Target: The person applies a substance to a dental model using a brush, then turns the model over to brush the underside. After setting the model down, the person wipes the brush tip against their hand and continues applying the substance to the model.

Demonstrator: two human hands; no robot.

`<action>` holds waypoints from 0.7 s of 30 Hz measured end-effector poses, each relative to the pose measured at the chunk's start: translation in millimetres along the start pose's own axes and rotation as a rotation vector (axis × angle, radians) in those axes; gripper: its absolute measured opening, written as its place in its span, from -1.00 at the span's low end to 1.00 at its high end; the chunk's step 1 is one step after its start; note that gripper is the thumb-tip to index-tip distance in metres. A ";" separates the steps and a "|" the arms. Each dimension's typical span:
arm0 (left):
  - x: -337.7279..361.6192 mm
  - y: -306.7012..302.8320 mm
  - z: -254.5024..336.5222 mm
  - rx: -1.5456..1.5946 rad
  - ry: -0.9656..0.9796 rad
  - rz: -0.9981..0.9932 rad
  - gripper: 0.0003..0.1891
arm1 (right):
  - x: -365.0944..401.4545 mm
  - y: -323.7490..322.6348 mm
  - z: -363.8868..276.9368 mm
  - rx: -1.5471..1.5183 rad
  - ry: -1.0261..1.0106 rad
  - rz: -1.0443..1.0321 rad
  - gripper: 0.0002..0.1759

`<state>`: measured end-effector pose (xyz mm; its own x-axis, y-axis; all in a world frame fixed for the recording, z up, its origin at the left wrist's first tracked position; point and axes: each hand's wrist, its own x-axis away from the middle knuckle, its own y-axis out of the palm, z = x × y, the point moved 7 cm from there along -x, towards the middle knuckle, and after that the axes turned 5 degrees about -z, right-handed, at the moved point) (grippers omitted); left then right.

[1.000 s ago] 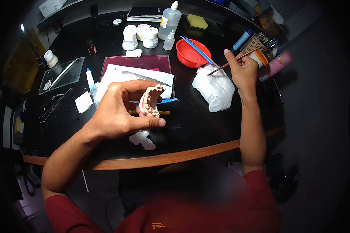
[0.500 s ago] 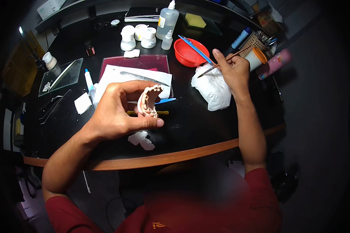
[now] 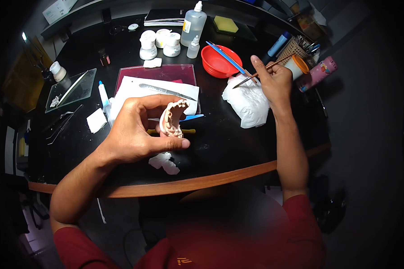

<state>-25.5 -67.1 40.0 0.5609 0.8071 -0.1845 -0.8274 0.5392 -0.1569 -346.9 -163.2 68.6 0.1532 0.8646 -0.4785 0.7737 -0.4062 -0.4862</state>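
A pale dental cast (image 3: 170, 122) with a row of teeth is held between the thumb and fingers of my left hand (image 3: 137, 125), over the middle of the black table. To the right, my right hand (image 3: 276, 85) grips a thin brown brush (image 3: 246, 81), its dark tip pointing down and left over a crumpled white tissue (image 3: 249, 104). A red bowl (image 3: 213, 65) with blue-handled tools across it sits just left of that hand. Behind my left hand a scalpel (image 3: 164, 90) lies on white paper (image 3: 129, 89).
White jars (image 3: 148, 49) and a large clear bottle (image 3: 193, 27) stand at the back. On the left are a glass plate (image 3: 81, 89) and metal tweezers (image 3: 63, 125). A pink can (image 3: 318, 75) lies at the right. Torn tissue (image 3: 164, 162) is near the wooden edge (image 3: 202, 181).
My right hand has shifted slightly to the right with the brush, whose tip is a little further right and higher. My left hand and the cast are almost unchanged.
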 end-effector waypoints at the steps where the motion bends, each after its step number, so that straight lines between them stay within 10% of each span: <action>1: 0.1 0.3 0.3 -0.009 0.003 -0.003 -0.30 | -0.8 -2.6 0.0 0.017 -0.002 0.010 -0.39; 21: -0.3 0.8 -3.5 0.002 -0.019 -0.010 -0.28 | -2.9 -12.1 -5.1 0.005 -0.005 0.061 -0.41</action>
<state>-26.3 -67.7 36.5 0.5684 0.8061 -0.1647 -0.8219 0.5475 -0.1571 -353.6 -159.3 79.7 0.1973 0.8366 -0.5110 0.7599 -0.4599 -0.4594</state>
